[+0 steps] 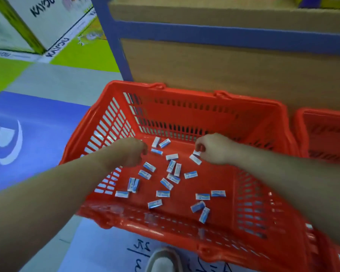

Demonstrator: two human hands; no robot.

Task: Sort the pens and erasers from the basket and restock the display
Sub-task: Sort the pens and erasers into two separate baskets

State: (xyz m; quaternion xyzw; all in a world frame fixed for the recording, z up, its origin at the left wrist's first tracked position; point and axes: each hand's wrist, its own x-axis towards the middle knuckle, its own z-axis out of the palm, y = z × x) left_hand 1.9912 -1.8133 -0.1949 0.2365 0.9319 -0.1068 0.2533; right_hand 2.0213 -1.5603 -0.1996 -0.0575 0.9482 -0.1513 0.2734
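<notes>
A red plastic basket (208,114) stands on the floor below me. Several small white-and-blue wrapped erasers (172,165) lie scattered over its bottom. No pens show in it. My left hand (129,152) reaches in at the left with its fingers curled; whether it holds anything is hidden. My right hand (214,148) is inside at the back right and pinches an eraser (196,153) between thumb and fingers, with another eraser (195,159) just below it.
A second red basket (326,134) sits to the right. Behind both stand brown cardboard boxes (234,67) in a blue shelf frame (114,40). A white printed box (53,18) is at the far left. My shoe (163,261) is on the floor by the basket's near rim.
</notes>
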